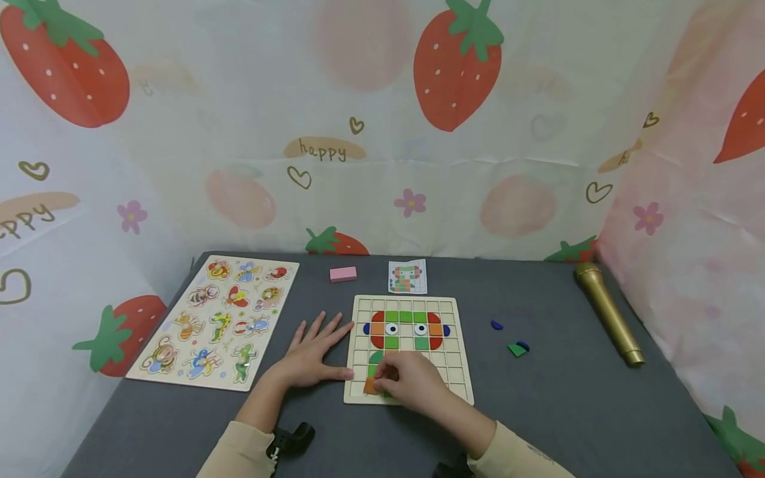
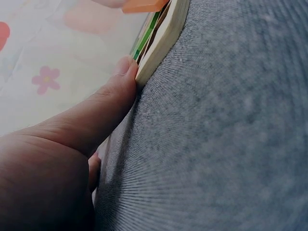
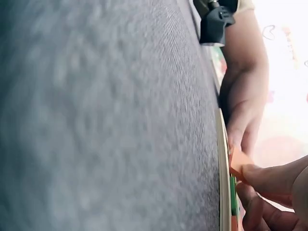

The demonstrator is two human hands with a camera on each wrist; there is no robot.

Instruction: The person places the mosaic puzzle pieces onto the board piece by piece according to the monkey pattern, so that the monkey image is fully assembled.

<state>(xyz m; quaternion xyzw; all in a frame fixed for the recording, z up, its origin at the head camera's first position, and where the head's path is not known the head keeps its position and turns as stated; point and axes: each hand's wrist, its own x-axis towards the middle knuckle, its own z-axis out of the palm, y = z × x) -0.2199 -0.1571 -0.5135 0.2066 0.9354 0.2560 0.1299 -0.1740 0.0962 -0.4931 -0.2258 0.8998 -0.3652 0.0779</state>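
A pale grid board (image 1: 457, 382) lies on the table with a figure of coloured pieces, two of them white eye tiles (image 1: 391, 329). My right hand (image 1: 412, 380) bends over its lower part and pinches an orange piece (image 3: 237, 162) between thumb and fingers. In the head view this orange piece sits at the lower left of the grid, and the hand covers some of the pieces beside it. My left hand (image 1: 311, 355) lies with fingers spread at the board's left side, its thumb (image 2: 108, 108) touching the edge.
Right of the board lie a green piece (image 1: 516, 350) and two blue pieces (image 1: 497, 325). A gold cylinder (image 1: 609, 315) is farther right. Behind the board are a picture card (image 1: 408, 290) and a pink block (image 1: 343, 274). An insect picture board (image 1: 194, 332) lies at left.
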